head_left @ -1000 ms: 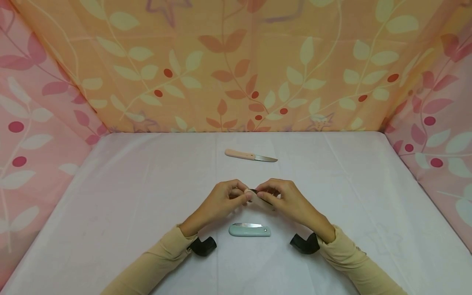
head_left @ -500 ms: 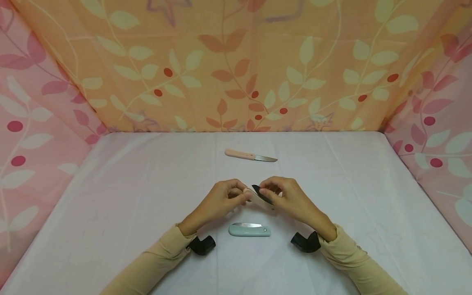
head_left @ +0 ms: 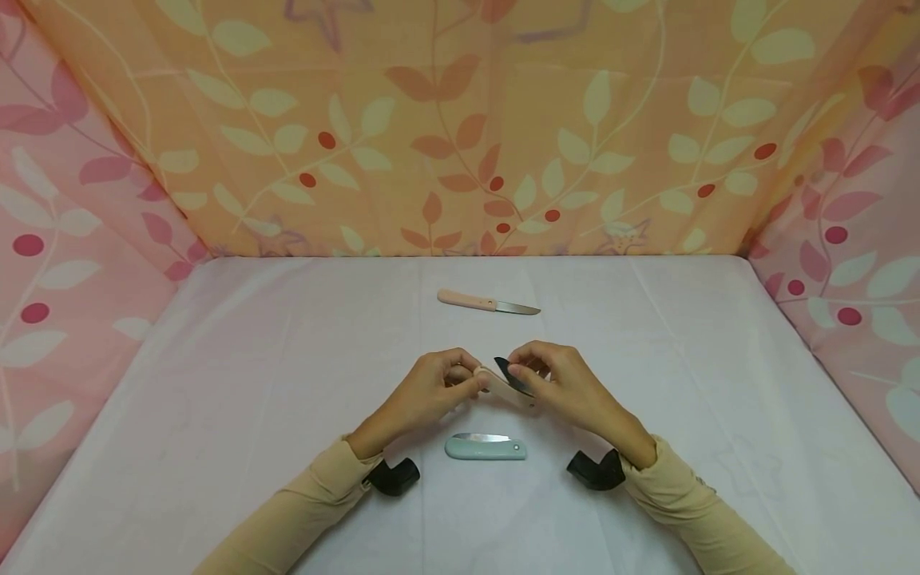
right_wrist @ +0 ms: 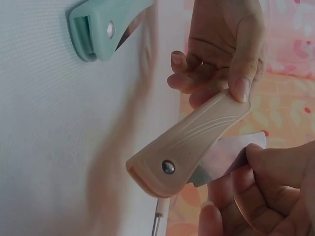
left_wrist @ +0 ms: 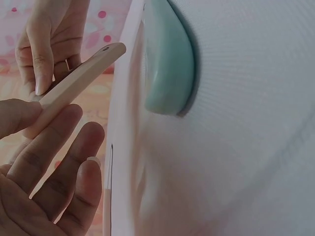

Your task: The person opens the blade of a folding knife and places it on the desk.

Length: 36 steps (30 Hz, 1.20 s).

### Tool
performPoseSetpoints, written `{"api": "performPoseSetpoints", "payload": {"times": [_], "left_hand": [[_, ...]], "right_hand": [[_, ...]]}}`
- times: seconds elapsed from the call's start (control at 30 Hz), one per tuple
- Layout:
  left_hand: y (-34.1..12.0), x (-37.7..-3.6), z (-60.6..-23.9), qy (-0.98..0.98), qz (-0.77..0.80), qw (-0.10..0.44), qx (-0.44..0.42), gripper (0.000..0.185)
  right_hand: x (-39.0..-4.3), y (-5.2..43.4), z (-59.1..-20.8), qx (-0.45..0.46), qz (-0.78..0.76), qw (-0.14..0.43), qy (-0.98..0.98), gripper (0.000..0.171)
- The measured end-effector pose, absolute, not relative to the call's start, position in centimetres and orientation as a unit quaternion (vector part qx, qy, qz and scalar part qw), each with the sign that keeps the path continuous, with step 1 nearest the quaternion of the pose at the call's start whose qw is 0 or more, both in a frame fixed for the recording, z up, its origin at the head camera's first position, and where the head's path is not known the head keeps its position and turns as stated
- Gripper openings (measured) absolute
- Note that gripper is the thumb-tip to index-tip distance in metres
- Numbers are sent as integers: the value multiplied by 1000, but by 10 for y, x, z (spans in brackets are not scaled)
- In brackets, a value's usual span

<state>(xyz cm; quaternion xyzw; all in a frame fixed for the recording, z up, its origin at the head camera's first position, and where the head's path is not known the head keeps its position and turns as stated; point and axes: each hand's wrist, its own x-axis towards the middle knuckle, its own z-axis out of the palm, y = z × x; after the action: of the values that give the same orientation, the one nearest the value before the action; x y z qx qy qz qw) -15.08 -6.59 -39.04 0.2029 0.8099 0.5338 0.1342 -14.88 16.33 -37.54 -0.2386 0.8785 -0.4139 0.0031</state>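
A beige folding knife [head_left: 505, 385] is held just above the surface [head_left: 216, 415] between both grips: its handle is pinched by the left hand [head_left: 431, 391], its half-raised blade by the right hand [head_left: 561, 383]. A teal knife [head_left: 485, 448] lies just nearer, a pink knife [head_left: 487, 303] farther off.

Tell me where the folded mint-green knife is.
In the head view the mint-green knife lies on the white table, centre front, just below both hands and apart from them.
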Motion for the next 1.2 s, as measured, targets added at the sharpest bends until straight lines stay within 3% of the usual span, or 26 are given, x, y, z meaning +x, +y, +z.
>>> {"api": "performPoseSetpoints", "payload": {"times": [0.6, 1.2], "left_hand": [[-68, -152, -388, 827, 510, 114, 205, 21], [-68, -149, -388, 825, 504, 131, 219, 15]], "right_hand": [[-150, 166, -373, -185, -433, 16, 882, 16], [-146, 162, -375, -235, -441, -1, 866, 13]]}}
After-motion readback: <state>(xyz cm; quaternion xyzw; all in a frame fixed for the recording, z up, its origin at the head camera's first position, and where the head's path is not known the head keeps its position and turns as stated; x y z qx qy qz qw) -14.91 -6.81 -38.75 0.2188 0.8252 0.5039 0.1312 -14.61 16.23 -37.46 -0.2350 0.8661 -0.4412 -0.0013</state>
